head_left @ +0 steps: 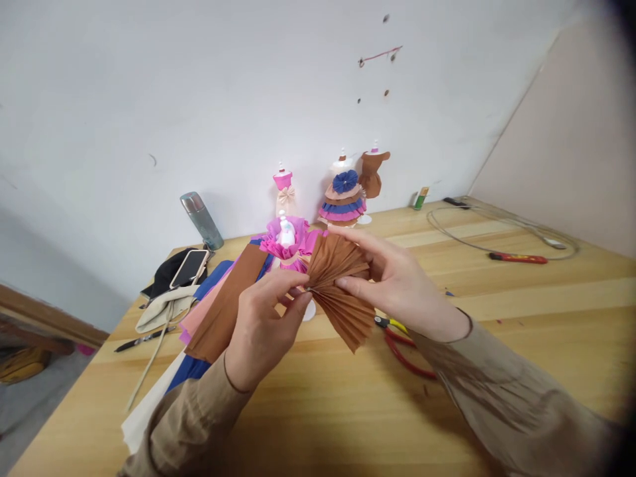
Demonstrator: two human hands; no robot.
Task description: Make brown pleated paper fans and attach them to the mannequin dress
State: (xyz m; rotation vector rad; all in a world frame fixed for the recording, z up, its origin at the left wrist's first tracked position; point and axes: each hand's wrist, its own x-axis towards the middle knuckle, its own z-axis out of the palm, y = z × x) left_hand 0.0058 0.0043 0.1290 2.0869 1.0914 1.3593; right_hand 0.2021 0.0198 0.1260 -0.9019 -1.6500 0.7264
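A brown pleated crepe paper fan [342, 291] is held up between my hands above the table. My left hand [271, 311] pinches its gathered point with thumb and forefinger. My right hand [397, 285] grips the spread pleats, the thumb on the near face and the fingers behind the upper edge, partly hidden. Just behind the fan stands a small white dress form wrapped in ruffled magenta paper [298, 235]. Left of my hands lie strips of brown crepe paper [226, 301], with blue, pink and white sheets beneath.
Dressed mini mannequins [342, 199] stand against the wall. A grey flask [203, 222], a phone [189, 268], a black pen [144, 339] and a beige pouch [161, 311] are at the left. Red-handled pliers [407, 348] lie under my right wrist; a cutter [517, 258] and looped cable [447, 238] lie right.
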